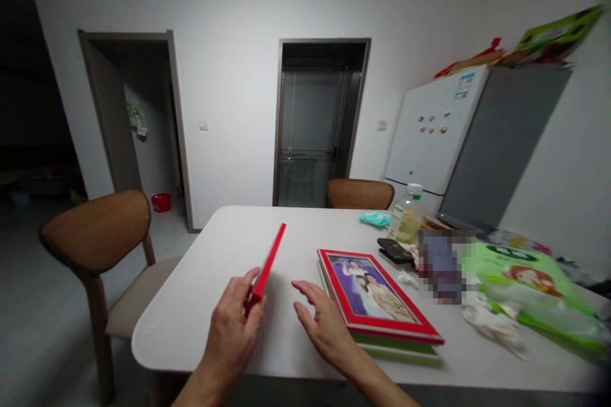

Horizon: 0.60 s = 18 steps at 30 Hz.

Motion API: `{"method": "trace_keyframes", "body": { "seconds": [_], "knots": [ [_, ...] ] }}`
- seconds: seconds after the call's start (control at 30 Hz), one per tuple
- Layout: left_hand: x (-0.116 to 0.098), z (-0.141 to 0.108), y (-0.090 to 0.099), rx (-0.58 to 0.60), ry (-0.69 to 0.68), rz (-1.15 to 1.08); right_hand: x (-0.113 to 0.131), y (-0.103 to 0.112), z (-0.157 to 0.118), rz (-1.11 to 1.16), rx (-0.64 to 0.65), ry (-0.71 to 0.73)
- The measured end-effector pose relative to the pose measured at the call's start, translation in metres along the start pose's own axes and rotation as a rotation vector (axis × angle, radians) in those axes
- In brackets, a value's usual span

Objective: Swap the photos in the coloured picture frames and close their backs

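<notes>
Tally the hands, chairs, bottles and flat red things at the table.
Hands: 2 (left hand, right hand)
Flat red things: 2 (photo frame, edge-on piece)
Chairs: 2 (left chair, far chair)
Bottles: 1 (clear bottle)
Total: 7

My left hand [233, 315] holds thin red thing [272, 261] up on edge. My right hand [322, 324] open, near red picture frame [382, 296]. Bottle [405, 213] stands on white table [186, 305], past black thing [395, 250].

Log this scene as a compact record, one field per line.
left hand: grips a thin red item, seen edge-on
right hand: empty, fingers apart
stack: red-framed photo above a green-edged item
surface: white table
beyond stack: bottle, turquoise packet
far right: green bag
seating: wooden-backed chairs
</notes>
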<state>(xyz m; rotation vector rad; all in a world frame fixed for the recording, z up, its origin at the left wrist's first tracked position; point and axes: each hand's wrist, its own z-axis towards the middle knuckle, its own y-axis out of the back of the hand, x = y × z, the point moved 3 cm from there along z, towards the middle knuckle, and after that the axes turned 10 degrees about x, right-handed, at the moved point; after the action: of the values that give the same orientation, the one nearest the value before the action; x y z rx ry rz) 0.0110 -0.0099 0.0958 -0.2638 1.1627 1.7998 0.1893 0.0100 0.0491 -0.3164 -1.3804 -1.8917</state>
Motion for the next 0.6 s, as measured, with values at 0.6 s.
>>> {"method": "trace_keyframes", "body": {
  "seconds": [0.6],
  "knots": [
    [0.091, -0.064, -0.031, 0.056, 0.388, -0.067, 0.004, -0.044, -0.004, -0.268, 0.220, -0.001]
  ]
}}
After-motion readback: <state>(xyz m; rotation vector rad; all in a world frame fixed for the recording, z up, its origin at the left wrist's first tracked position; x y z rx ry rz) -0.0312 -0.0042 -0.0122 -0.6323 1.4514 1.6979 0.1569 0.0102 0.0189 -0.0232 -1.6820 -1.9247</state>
